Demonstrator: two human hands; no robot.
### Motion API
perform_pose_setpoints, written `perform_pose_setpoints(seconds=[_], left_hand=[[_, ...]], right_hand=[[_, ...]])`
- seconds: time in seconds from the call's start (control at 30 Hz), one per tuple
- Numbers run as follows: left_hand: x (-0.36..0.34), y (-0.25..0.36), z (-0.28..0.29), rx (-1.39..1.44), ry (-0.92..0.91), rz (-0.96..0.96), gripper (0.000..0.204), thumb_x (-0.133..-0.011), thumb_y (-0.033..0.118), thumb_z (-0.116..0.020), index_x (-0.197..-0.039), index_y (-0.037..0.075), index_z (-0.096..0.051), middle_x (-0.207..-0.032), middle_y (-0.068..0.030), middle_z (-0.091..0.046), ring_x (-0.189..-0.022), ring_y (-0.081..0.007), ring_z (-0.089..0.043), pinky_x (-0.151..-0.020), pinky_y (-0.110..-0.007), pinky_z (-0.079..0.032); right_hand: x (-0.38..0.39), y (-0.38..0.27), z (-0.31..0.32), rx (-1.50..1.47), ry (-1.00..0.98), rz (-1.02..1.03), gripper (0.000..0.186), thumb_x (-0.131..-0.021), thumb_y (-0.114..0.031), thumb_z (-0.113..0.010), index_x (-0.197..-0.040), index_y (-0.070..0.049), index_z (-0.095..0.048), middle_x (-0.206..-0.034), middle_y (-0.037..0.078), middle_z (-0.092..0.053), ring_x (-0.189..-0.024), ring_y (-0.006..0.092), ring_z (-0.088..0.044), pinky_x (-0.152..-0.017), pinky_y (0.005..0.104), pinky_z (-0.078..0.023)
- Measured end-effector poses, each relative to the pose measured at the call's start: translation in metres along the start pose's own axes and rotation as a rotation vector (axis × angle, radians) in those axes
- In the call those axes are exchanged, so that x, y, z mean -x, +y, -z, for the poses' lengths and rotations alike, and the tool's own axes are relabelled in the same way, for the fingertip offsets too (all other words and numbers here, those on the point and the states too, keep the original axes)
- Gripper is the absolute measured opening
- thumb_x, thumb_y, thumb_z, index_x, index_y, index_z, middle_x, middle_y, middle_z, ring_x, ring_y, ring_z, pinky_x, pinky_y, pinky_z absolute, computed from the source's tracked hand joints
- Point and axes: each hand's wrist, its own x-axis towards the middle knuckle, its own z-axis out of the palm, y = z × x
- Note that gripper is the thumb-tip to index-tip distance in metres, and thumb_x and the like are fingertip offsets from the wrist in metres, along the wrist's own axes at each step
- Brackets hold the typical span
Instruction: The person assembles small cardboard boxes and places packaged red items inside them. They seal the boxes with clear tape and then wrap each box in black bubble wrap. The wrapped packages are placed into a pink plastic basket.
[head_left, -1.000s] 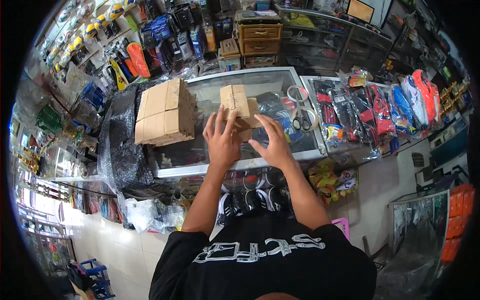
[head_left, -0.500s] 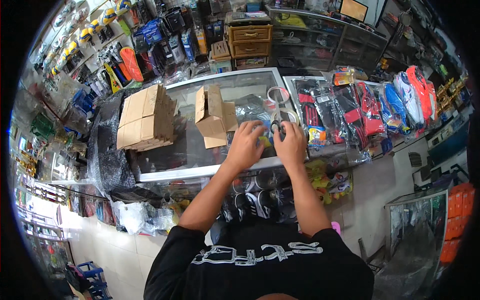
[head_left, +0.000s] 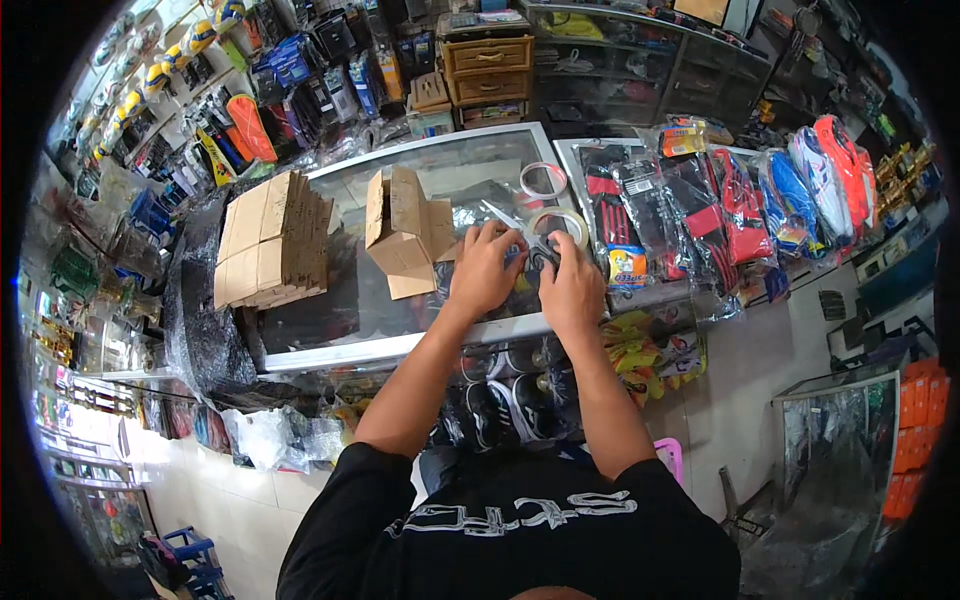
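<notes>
My left hand (head_left: 484,268) is curled against the lower part of the silver scissors (head_left: 508,216), whose blades point up and to the left. My right hand (head_left: 572,288) has its fingers bent around the dark handles. A beige tape roll (head_left: 574,219) lies just beyond my right fingers, with a thinner pink-and-white roll (head_left: 560,173) behind it. Left of my hands, an open folded cardboard box (head_left: 400,220) rests on the glass counter (head_left: 335,352). A stack of flattened brown cartons (head_left: 258,236) sits farther left.
Bagged sports goods (head_left: 728,205) cover the right counter. Black bubble wrap (head_left: 195,310) drapes over the left end. A wooden drawer cabinet (head_left: 488,55) stands behind. Shoes (head_left: 485,415) are on a shelf below the front edge, and a glass case (head_left: 835,420) stands at lower right.
Both hands have left the cardboard and moved right to the scissors. The scissors have turned, blades now angling leftward. The counter and cartons sit farther left in view.
</notes>
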Motion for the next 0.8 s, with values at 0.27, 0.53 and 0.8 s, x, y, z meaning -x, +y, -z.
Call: perform_pose_setpoints(seconds=[0.27,0.53,0.8], left_hand=[[0.005,-0.006,0.000,0.000,-0.035,-0.059,0.017,-0.102,0.023,-0.071,-0.111,0.010,-0.068,-0.115,-0.0090,-0.070,-0.117,-0.0341,-0.063,-0.093,-0.052,-0.049],[0.008,0.002,0.008,0.272,-0.012,0.126,0.028,-0.095,0.015,-0.075,-0.117,0.007,-0.060,-0.088,-0.0126,-0.073,-0.088,-0.0364,-0.072,-0.086,-0.051,-0.050],[-0.005,0.006,0.013,0.266,-0.087,0.244,0.039,-0.088,0.016,-0.077,-0.120,0.005,-0.059,-0.078,-0.0115,-0.071,-0.078,-0.0357,-0.072,-0.078,-0.048,-0.053]], right_hand=[[0.003,-0.001,-0.005,0.015,0.070,-0.009,0.037,-0.096,-0.010,-0.076,-0.128,-0.011,-0.058,-0.108,0.017,-0.078,-0.098,0.0438,-0.073,-0.081,0.0549,-0.056],[0.006,0.003,-0.009,0.038,0.156,-0.028,0.042,-0.094,-0.017,-0.081,-0.128,-0.010,-0.057,-0.108,0.015,-0.079,-0.096,0.0421,-0.075,-0.080,0.0544,-0.057],[0.004,0.001,-0.006,0.012,0.101,-0.082,0.050,-0.093,-0.016,-0.082,-0.135,-0.008,-0.056,-0.112,0.019,-0.078,-0.098,0.0439,-0.074,-0.082,0.0552,-0.057]])
